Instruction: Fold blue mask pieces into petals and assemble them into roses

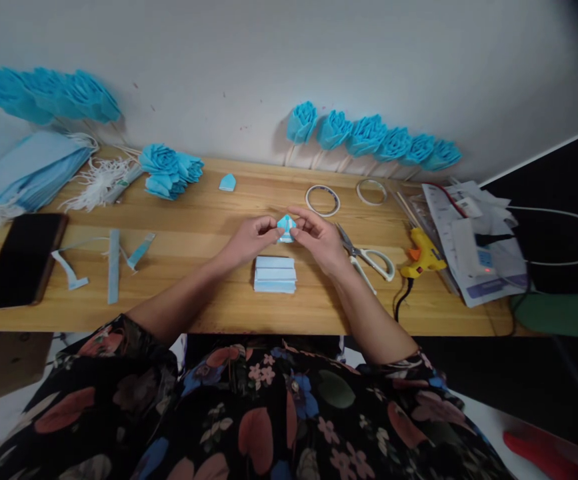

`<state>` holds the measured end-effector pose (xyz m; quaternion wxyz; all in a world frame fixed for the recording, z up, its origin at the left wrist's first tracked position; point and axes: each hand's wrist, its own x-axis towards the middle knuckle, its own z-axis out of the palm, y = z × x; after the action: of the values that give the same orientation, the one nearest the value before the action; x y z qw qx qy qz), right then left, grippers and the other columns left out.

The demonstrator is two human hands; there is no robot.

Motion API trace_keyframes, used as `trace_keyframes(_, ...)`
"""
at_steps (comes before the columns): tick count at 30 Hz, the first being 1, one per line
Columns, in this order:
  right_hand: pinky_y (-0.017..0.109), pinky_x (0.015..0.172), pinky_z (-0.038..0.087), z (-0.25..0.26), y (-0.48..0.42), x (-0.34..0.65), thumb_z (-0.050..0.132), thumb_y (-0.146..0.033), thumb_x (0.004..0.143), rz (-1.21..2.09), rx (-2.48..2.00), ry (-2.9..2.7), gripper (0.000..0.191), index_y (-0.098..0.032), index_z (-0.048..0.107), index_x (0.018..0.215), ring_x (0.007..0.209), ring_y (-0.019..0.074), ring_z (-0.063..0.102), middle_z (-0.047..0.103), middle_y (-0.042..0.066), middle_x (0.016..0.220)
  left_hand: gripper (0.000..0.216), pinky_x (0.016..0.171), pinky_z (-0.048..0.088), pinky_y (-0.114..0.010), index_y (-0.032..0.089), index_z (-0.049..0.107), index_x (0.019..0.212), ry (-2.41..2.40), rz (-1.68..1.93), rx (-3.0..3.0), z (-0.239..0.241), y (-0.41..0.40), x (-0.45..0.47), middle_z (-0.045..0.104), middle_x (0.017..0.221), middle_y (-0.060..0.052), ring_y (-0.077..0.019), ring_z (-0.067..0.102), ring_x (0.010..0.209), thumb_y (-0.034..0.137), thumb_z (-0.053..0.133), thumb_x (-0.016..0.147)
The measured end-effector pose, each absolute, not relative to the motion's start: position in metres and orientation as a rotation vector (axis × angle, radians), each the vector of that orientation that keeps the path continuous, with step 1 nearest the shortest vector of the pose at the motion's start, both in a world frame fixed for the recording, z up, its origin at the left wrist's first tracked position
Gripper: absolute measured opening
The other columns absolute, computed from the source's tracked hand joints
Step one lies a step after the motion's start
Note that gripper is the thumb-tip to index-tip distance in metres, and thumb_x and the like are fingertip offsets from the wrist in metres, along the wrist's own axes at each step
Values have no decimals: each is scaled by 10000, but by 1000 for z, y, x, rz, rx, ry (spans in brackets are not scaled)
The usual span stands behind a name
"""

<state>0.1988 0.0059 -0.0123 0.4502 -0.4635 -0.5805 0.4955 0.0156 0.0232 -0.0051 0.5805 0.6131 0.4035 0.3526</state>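
Observation:
A small folded blue petal (287, 227) with a pointed top is pinched between my two hands above the middle of the table. My left hand (255, 239) grips its left side with thumb and fingertips. On the other side, my right hand (319, 241) has its thumb pressed on the front, fingers behind. Just below lies a stack of pale blue mask pieces (275, 275). Farther back on the wood rests another folded petal (227, 182). White-handled scissors (369, 257) lie right beside my right hand, partly behind its wrist.
Blue flowers on sticks (365, 135) lean against the wall, with more flowers (169, 170) at left. A mask pile (33, 170), a phone (23, 260) and cut strips (113, 267) lie left. Tape rolls (323, 201), a yellow glue gun (423, 255) and a power strip (471, 247) are right.

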Motion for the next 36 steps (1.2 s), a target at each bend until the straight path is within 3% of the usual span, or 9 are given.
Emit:
trace_keyframes(4,266,653,433,-13,4,195,698,-359,788,1264,-1135,-1468,535,-240,586,1297,686,119,514,579,-35,767,237,660,395,-253,162,599,792,929,890,1432,-4,23,17,582,731,18,-106,496,676,388,673,790)
trace_keyframes(10,242,602,393,-10,1,192,712,-345,788,1284,-1083,-1518,548,-207,568,1298,637,98,474,546,-48,734,179,631,381,-236,155,595,758,929,908,1409,-10,24,16,560,683,34,-86,475,632,310,681,780)
trace_keyframes(17,249,638,415,-8,1,195,699,-353,792,1267,-1093,-1573,521,-219,580,1281,690,111,503,539,-34,773,120,645,406,-238,152,625,749,938,893,1334,-10,25,15,597,675,29,-86,498,624,260,674,767)
trace_keyframes(23,268,682,441,-10,1,195,690,-389,810,1313,-1071,-1510,479,-230,595,1251,739,123,535,569,-17,835,205,642,413,-238,155,632,753,898,917,1326,-8,24,15,595,675,27,-88,501,625,348,703,762)
trace_keyframes(29,258,638,424,-14,2,196,704,-428,805,1270,-1117,-1503,492,-229,609,1245,681,113,507,545,-33,774,247,640,412,-233,163,631,796,889,887,1377,-5,21,16,613,722,10,-97,512,665,401,693,773)
trace_keyframes(36,250,640,424,-14,2,194,722,-450,792,1297,-1103,-1489,513,-218,615,1237,686,110,522,572,-29,783,193,632,394,-239,151,602,754,907,892,1378,-8,23,16,576,688,21,-89,497,635,321,691,762)
